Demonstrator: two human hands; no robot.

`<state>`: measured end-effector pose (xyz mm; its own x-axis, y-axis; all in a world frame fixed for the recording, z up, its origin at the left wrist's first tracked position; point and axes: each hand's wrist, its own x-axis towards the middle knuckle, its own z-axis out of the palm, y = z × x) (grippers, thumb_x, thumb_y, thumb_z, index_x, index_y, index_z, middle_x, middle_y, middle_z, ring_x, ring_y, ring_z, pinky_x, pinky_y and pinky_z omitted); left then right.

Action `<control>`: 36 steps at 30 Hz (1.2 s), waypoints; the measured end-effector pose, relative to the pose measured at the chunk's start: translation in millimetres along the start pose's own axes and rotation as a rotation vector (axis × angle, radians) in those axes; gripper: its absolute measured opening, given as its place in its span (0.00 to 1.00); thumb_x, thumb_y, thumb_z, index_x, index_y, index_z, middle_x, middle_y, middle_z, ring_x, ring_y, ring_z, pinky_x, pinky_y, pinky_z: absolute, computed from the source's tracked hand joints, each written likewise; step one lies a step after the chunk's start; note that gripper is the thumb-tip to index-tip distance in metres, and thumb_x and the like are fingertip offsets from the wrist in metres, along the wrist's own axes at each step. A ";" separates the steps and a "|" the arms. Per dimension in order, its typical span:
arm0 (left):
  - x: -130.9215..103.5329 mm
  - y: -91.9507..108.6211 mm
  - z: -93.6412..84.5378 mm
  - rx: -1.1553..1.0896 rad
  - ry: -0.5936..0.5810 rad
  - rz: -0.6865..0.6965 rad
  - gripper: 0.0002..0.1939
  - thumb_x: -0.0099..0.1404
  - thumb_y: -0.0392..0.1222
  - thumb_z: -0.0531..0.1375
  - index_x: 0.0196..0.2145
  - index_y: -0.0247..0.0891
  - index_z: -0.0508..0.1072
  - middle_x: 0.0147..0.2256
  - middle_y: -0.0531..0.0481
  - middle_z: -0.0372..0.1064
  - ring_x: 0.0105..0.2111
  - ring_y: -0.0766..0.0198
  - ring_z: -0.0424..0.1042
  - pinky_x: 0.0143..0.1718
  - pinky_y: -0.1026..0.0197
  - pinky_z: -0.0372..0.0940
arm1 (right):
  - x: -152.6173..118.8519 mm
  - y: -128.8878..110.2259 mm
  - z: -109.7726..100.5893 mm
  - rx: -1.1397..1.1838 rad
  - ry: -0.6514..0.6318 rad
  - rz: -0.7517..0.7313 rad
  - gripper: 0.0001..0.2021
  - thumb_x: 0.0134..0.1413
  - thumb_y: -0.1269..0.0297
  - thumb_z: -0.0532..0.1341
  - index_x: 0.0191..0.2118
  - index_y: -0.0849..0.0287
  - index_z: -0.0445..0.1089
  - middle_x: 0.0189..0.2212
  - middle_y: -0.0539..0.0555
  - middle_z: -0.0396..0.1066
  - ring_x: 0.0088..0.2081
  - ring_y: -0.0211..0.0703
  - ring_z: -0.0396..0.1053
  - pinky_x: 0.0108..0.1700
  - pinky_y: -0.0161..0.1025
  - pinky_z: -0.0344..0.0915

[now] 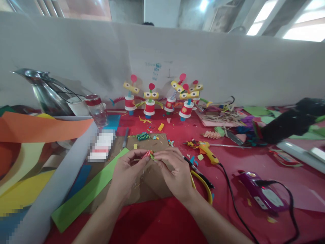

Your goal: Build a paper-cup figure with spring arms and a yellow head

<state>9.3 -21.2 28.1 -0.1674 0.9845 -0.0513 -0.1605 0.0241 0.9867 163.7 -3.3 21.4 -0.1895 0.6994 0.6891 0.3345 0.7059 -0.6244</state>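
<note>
Both hands meet over a brown cardboard sheet (pixel 157 183). My left hand (pixel 128 171) pinches a red-striped folded paper spring (pixel 146 155) between thumb and fingers. My right hand (pixel 175 166) is closed at the other end of the spring, where a small green and orange bit shows; the fingertips partly cover it. Just beyond the hands, a teal coiled paper spring (pixel 143 136) lies on the cardboard. A long green paper strip (pixel 88 191) runs diagonally by my left forearm. Near my right hand lie a black pen (pixel 203 174) and a yellow ring-shaped strip (pixel 208 189).
Several paper-cup figures (pixel 149 107) stand at the back. On the right are a yellow glue gun (pixel 209 154) with its cord and a purple power socket (pixel 264 193). At left stand a steel jug (pixel 48 96), a glass jar (pixel 96 112) and a box of coloured paper (pixel 50 132).
</note>
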 end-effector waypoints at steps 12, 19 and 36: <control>-1.3 2.6 -1.8 0.073 -0.008 0.025 0.08 0.55 0.43 0.66 0.35 0.41 0.78 0.34 0.51 0.77 0.34 0.65 0.72 0.37 0.63 0.66 | -1.0 -1.9 0.4 -0.039 -0.006 0.029 0.07 0.57 0.74 0.60 0.36 0.54 0.71 0.33 0.51 0.76 0.40 0.44 0.68 0.43 0.43 0.67; 2.9 10.2 -13.9 0.448 0.013 0.134 0.08 0.55 0.43 0.65 0.35 0.45 0.80 0.38 0.48 0.77 0.38 0.59 0.73 0.40 0.58 0.65 | -7.2 -3.8 7.9 -0.037 -0.096 0.241 0.14 0.50 0.69 0.63 0.44 0.57 0.65 0.37 0.55 0.74 0.40 0.47 0.73 0.43 0.46 0.69; 13.3 -7.6 -8.8 0.910 -0.212 0.194 0.15 0.48 0.31 0.60 0.32 0.45 0.80 0.34 0.48 0.78 0.34 0.55 0.73 0.38 0.58 0.62 | 4.5 37.0 -14.0 -0.181 -0.318 0.466 0.04 0.53 0.69 0.63 0.36 0.56 0.73 0.31 0.52 0.78 0.34 0.43 0.74 0.36 0.39 0.66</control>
<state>-0.3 -9.8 18.6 0.0829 0.9943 0.0664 0.6847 -0.1053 0.7212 188.2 24.4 6.5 -0.2433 0.9499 0.1960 0.5956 0.3058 -0.7428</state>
